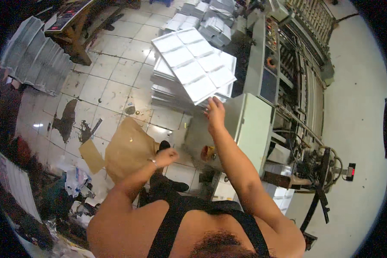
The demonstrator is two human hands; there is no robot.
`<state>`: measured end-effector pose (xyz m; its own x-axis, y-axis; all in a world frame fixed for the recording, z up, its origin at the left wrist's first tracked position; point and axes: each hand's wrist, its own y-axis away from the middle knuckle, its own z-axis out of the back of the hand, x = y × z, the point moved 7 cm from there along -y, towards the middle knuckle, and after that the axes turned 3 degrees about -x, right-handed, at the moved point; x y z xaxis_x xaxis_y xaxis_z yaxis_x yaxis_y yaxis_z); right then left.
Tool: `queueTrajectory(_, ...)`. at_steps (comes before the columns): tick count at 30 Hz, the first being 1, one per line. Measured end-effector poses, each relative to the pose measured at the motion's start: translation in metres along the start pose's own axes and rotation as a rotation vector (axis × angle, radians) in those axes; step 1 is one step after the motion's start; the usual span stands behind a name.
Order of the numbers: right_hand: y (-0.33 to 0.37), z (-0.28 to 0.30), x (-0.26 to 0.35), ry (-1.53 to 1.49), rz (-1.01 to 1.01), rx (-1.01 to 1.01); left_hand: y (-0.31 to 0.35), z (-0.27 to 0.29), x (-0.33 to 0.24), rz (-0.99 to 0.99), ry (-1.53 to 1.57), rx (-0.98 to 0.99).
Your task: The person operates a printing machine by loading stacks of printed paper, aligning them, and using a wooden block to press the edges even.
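My right hand [215,113] reaches forward with its fingers closed at the near corner of a large white printed sheet [194,60]. Rows of rectangular panels cover this sheet, which lies askew over a tall stack of paper [164,95]. Whether the fingers hold one sheet or several is too fine to tell. Lower and to the left, my left hand [166,158] hangs in front of my body, its fingers loosely curled with nothing visible in them. Below that hand, a piece of brown paper [127,144] lies on the tiled floor.
A grey machine [262,64] with a button panel stands along the right, its pale green cabinet [256,129] close to my right forearm. More paper bundles [215,28] sit at the far end. Leaning grey sheets [34,60] and a wooden table [75,45] are far left.
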<state>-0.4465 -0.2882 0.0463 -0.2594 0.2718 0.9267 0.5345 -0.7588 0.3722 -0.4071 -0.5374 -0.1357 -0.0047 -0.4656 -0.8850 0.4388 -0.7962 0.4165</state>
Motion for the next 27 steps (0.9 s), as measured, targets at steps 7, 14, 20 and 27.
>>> queueTrajectory(7, -0.091, -0.015, -0.085, -0.391, -0.420, -0.120, 0.059, 0.098, 0.102, 0.286, -0.019, -0.530)
queueTrajectory(14, -0.129, 0.001, -0.107, -0.451, -0.478, -0.149, 0.122, 0.047, 0.211, 0.624, 0.059, -0.313)
queueTrajectory(20, -0.149, 0.002, -0.095, -0.562, -0.356, -0.181, 0.103, 0.045, 0.254, 0.709, 0.231, -0.363)
queueTrajectory(27, -0.164, -0.002, -0.066, -0.629, -0.431, -0.054, 0.045, 0.077, 0.283, 0.645, 0.439, -0.448)
